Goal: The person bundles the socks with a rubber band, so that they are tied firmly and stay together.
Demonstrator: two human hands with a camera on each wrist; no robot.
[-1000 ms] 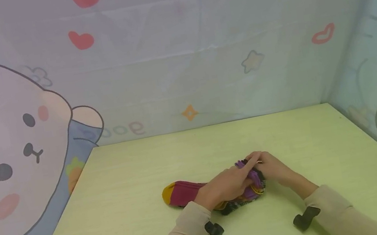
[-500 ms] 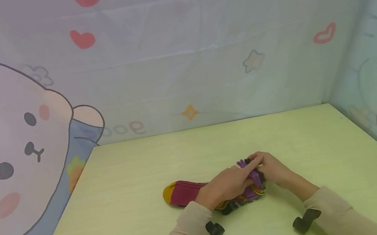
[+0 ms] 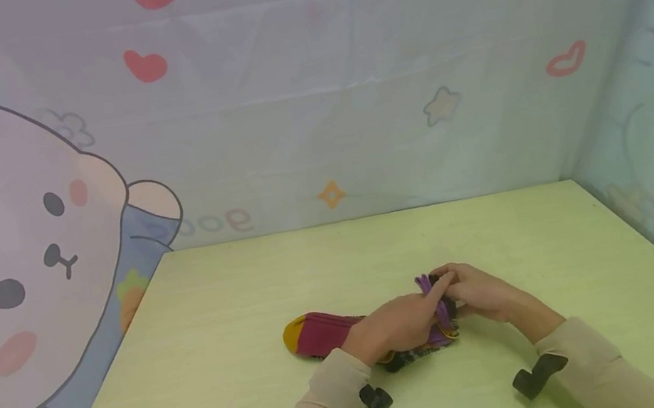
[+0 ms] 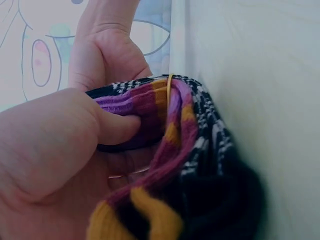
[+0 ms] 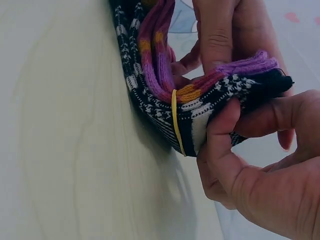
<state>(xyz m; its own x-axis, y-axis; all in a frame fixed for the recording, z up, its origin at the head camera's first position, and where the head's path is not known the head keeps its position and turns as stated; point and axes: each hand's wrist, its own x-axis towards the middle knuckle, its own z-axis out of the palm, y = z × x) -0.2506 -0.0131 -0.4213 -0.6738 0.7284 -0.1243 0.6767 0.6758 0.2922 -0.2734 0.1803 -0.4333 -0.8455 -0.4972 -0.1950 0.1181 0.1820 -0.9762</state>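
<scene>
A bundle of folded socks [image 3: 323, 334] lies on the table, maroon and purple ribbed knit with mustard toes, layered with black-and-white patterned knit. Around its bent part runs a thin yellow rubber band [image 5: 176, 122]. My left hand [image 3: 395, 324] grips the folded cuff end, its thumb [image 4: 117, 127] on the purple inner side. At the same end, my right hand [image 3: 481, 290] pinches the patterned outer side, thumb and fingertips beside a white patch [image 5: 200, 128] near the band. In the head view, my left hand covers the bundle's middle.
The pale yellow-green table [image 3: 236, 284] reaches back to a cartoon-printed cloth [image 3: 289, 131], which also hangs along the sides. Black camera mounts [image 3: 540, 376] sit on both wrists, close above the table.
The bundle's purple cuff end has tilted slightly more upright in my hands. My left hand has shifted a little to the right, and my right wrist has moved slightly rightward.
</scene>
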